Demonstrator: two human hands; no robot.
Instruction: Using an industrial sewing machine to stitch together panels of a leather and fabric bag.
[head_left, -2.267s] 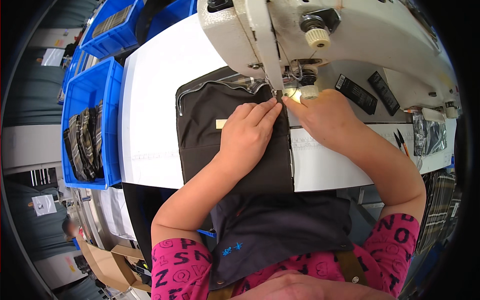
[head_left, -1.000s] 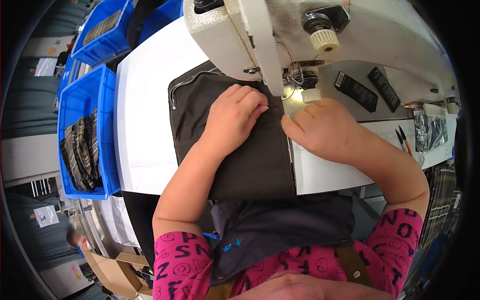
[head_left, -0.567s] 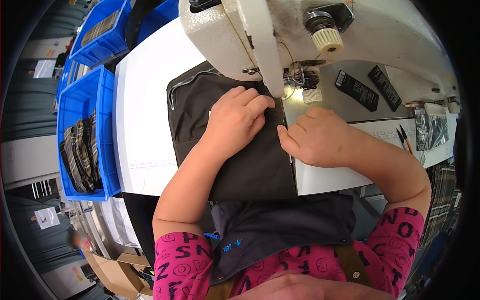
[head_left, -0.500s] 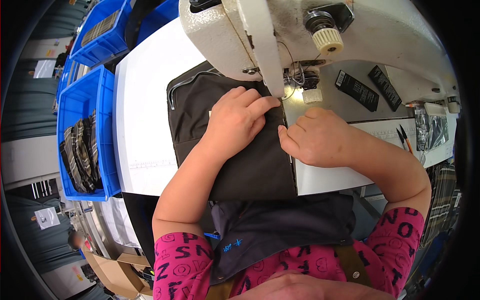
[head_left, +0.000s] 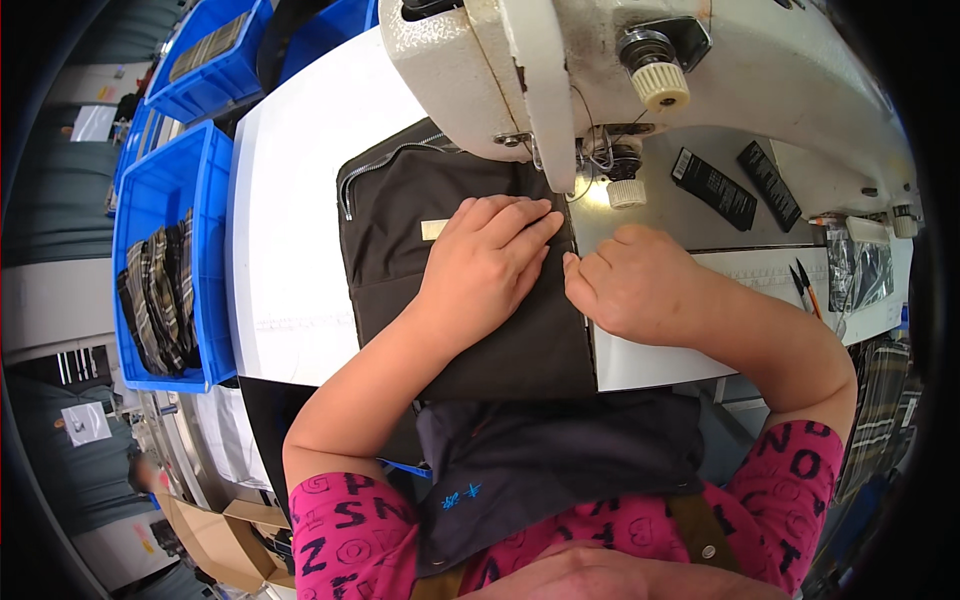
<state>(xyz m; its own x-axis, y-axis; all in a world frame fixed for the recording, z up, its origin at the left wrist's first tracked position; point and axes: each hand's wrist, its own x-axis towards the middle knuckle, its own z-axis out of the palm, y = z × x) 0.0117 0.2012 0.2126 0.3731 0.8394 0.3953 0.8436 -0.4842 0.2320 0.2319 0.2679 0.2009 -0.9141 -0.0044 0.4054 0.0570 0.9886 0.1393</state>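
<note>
A dark brown fabric piece [head_left: 400, 240] with a zipper along its far edge lies flat on the white table [head_left: 290, 210], running under the white sewing machine [head_left: 640, 60]. My left hand [head_left: 490, 265] presses flat on the fabric, fingertips pointing at the needle area [head_left: 575, 190]. My right hand [head_left: 630, 285], fingers curled, rests on the fabric's right edge just in front of the needle. A small tan label [head_left: 433, 229] is sewn on the fabric left of my left hand.
Blue bins [head_left: 160, 250] holding plaid fabric pieces stand at the left. Two black rectangular labels [head_left: 712, 187] lie on the machine bed to the right. Pens [head_left: 805, 285] lie at the far right. More dark fabric [head_left: 560, 460] hangs over my lap.
The fabric has moved toward me and to the left under the machine. My right hand has slid back from the needle along the fabric's right edge; my left hand stays flat on it.
</note>
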